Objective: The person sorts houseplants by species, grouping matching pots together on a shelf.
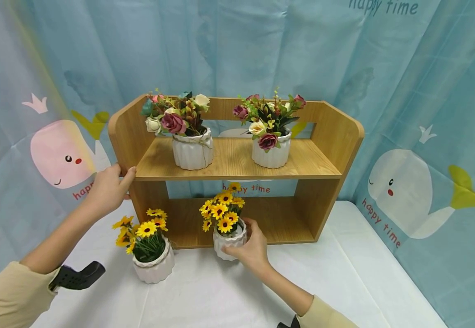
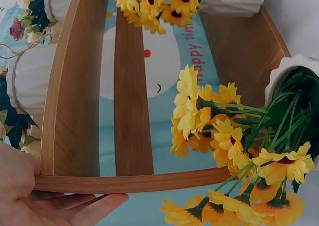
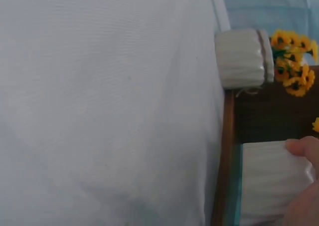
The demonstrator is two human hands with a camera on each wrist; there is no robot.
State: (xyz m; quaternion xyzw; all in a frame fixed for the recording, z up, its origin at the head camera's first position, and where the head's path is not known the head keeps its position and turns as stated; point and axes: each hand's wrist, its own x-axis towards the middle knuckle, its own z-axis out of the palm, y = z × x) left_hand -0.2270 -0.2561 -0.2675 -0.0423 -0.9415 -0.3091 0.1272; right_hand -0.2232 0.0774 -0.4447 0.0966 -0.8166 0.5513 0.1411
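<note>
My right hand [image 1: 254, 248] grips a white fluted pot [image 1: 222, 243] of small yellow sunflowers [image 1: 219, 211], held at the lower front edge of a two-tier wooden shelf [image 1: 237, 177]. In the right wrist view, a thumb lies against the pot [image 3: 271, 181]. Over on the left, my left hand [image 1: 108, 189] holds the shelf's side panel near the upper board, thumb in front and fingers along the outer face [image 2: 94, 208]. Below that hand, a second sunflower pot [image 1: 155, 266] stands on the table, just in front of the shelf's lower left corner.
Two white pots of mixed roses, one at left [image 1: 193, 150] and one at right [image 1: 271, 152], stand on the upper board. A white cloth [image 1: 204, 296] covers the table. Behind hangs a blue curtain [image 1: 245, 50] printed with whales.
</note>
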